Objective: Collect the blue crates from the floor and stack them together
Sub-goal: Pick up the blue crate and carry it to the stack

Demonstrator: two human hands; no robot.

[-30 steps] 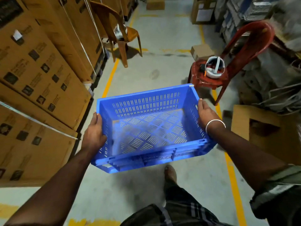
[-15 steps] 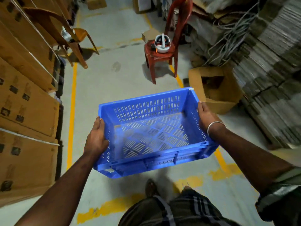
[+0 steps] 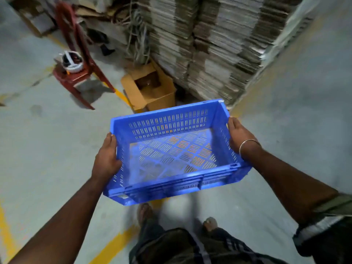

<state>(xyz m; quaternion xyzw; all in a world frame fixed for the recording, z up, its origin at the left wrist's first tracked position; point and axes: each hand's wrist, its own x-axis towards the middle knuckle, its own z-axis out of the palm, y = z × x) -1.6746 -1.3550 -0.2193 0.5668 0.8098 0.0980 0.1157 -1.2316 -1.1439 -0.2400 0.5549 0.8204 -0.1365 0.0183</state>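
Crate: one blue crate (image 3: 171, 149) held up off the floor in front of the person, open side up, nothing inside, near long side tipped slightly lower
Left hand: the left hand (image 3: 106, 159) grips the crate's left short wall, thumb on the rim, fingers curled under or round the outside
Right hand: the right hand (image 3: 239, 136) grips the right short wall, thumb along the rim; a metal bangle (image 3: 247, 145) sits at the wrist
Fingers: on both hands the fingers go behind the crate walls, so whether they lie spread or pressed together cannot be told
Hidden: the floor under the crate shows only through the slotted base as orange and grey streaks; the person's feet (image 3: 144, 212) are blurred and partly cut off by the crate and the checked garment
Cut off: both forearms run out of the lower corners; the red chair (image 3: 80, 60) loses its back at the top edge
Hard to make out: a white rounded object (image 3: 73, 63) on the chair seat, unclear what it is; contents of the open cardboard box (image 3: 150, 88) are dark
Behind: stacks of flattened cardboard (image 3: 219, 44), smeared by motion
Writing: a pale label patch on the crate's near left corner, unreadable; no brand legible anywhere
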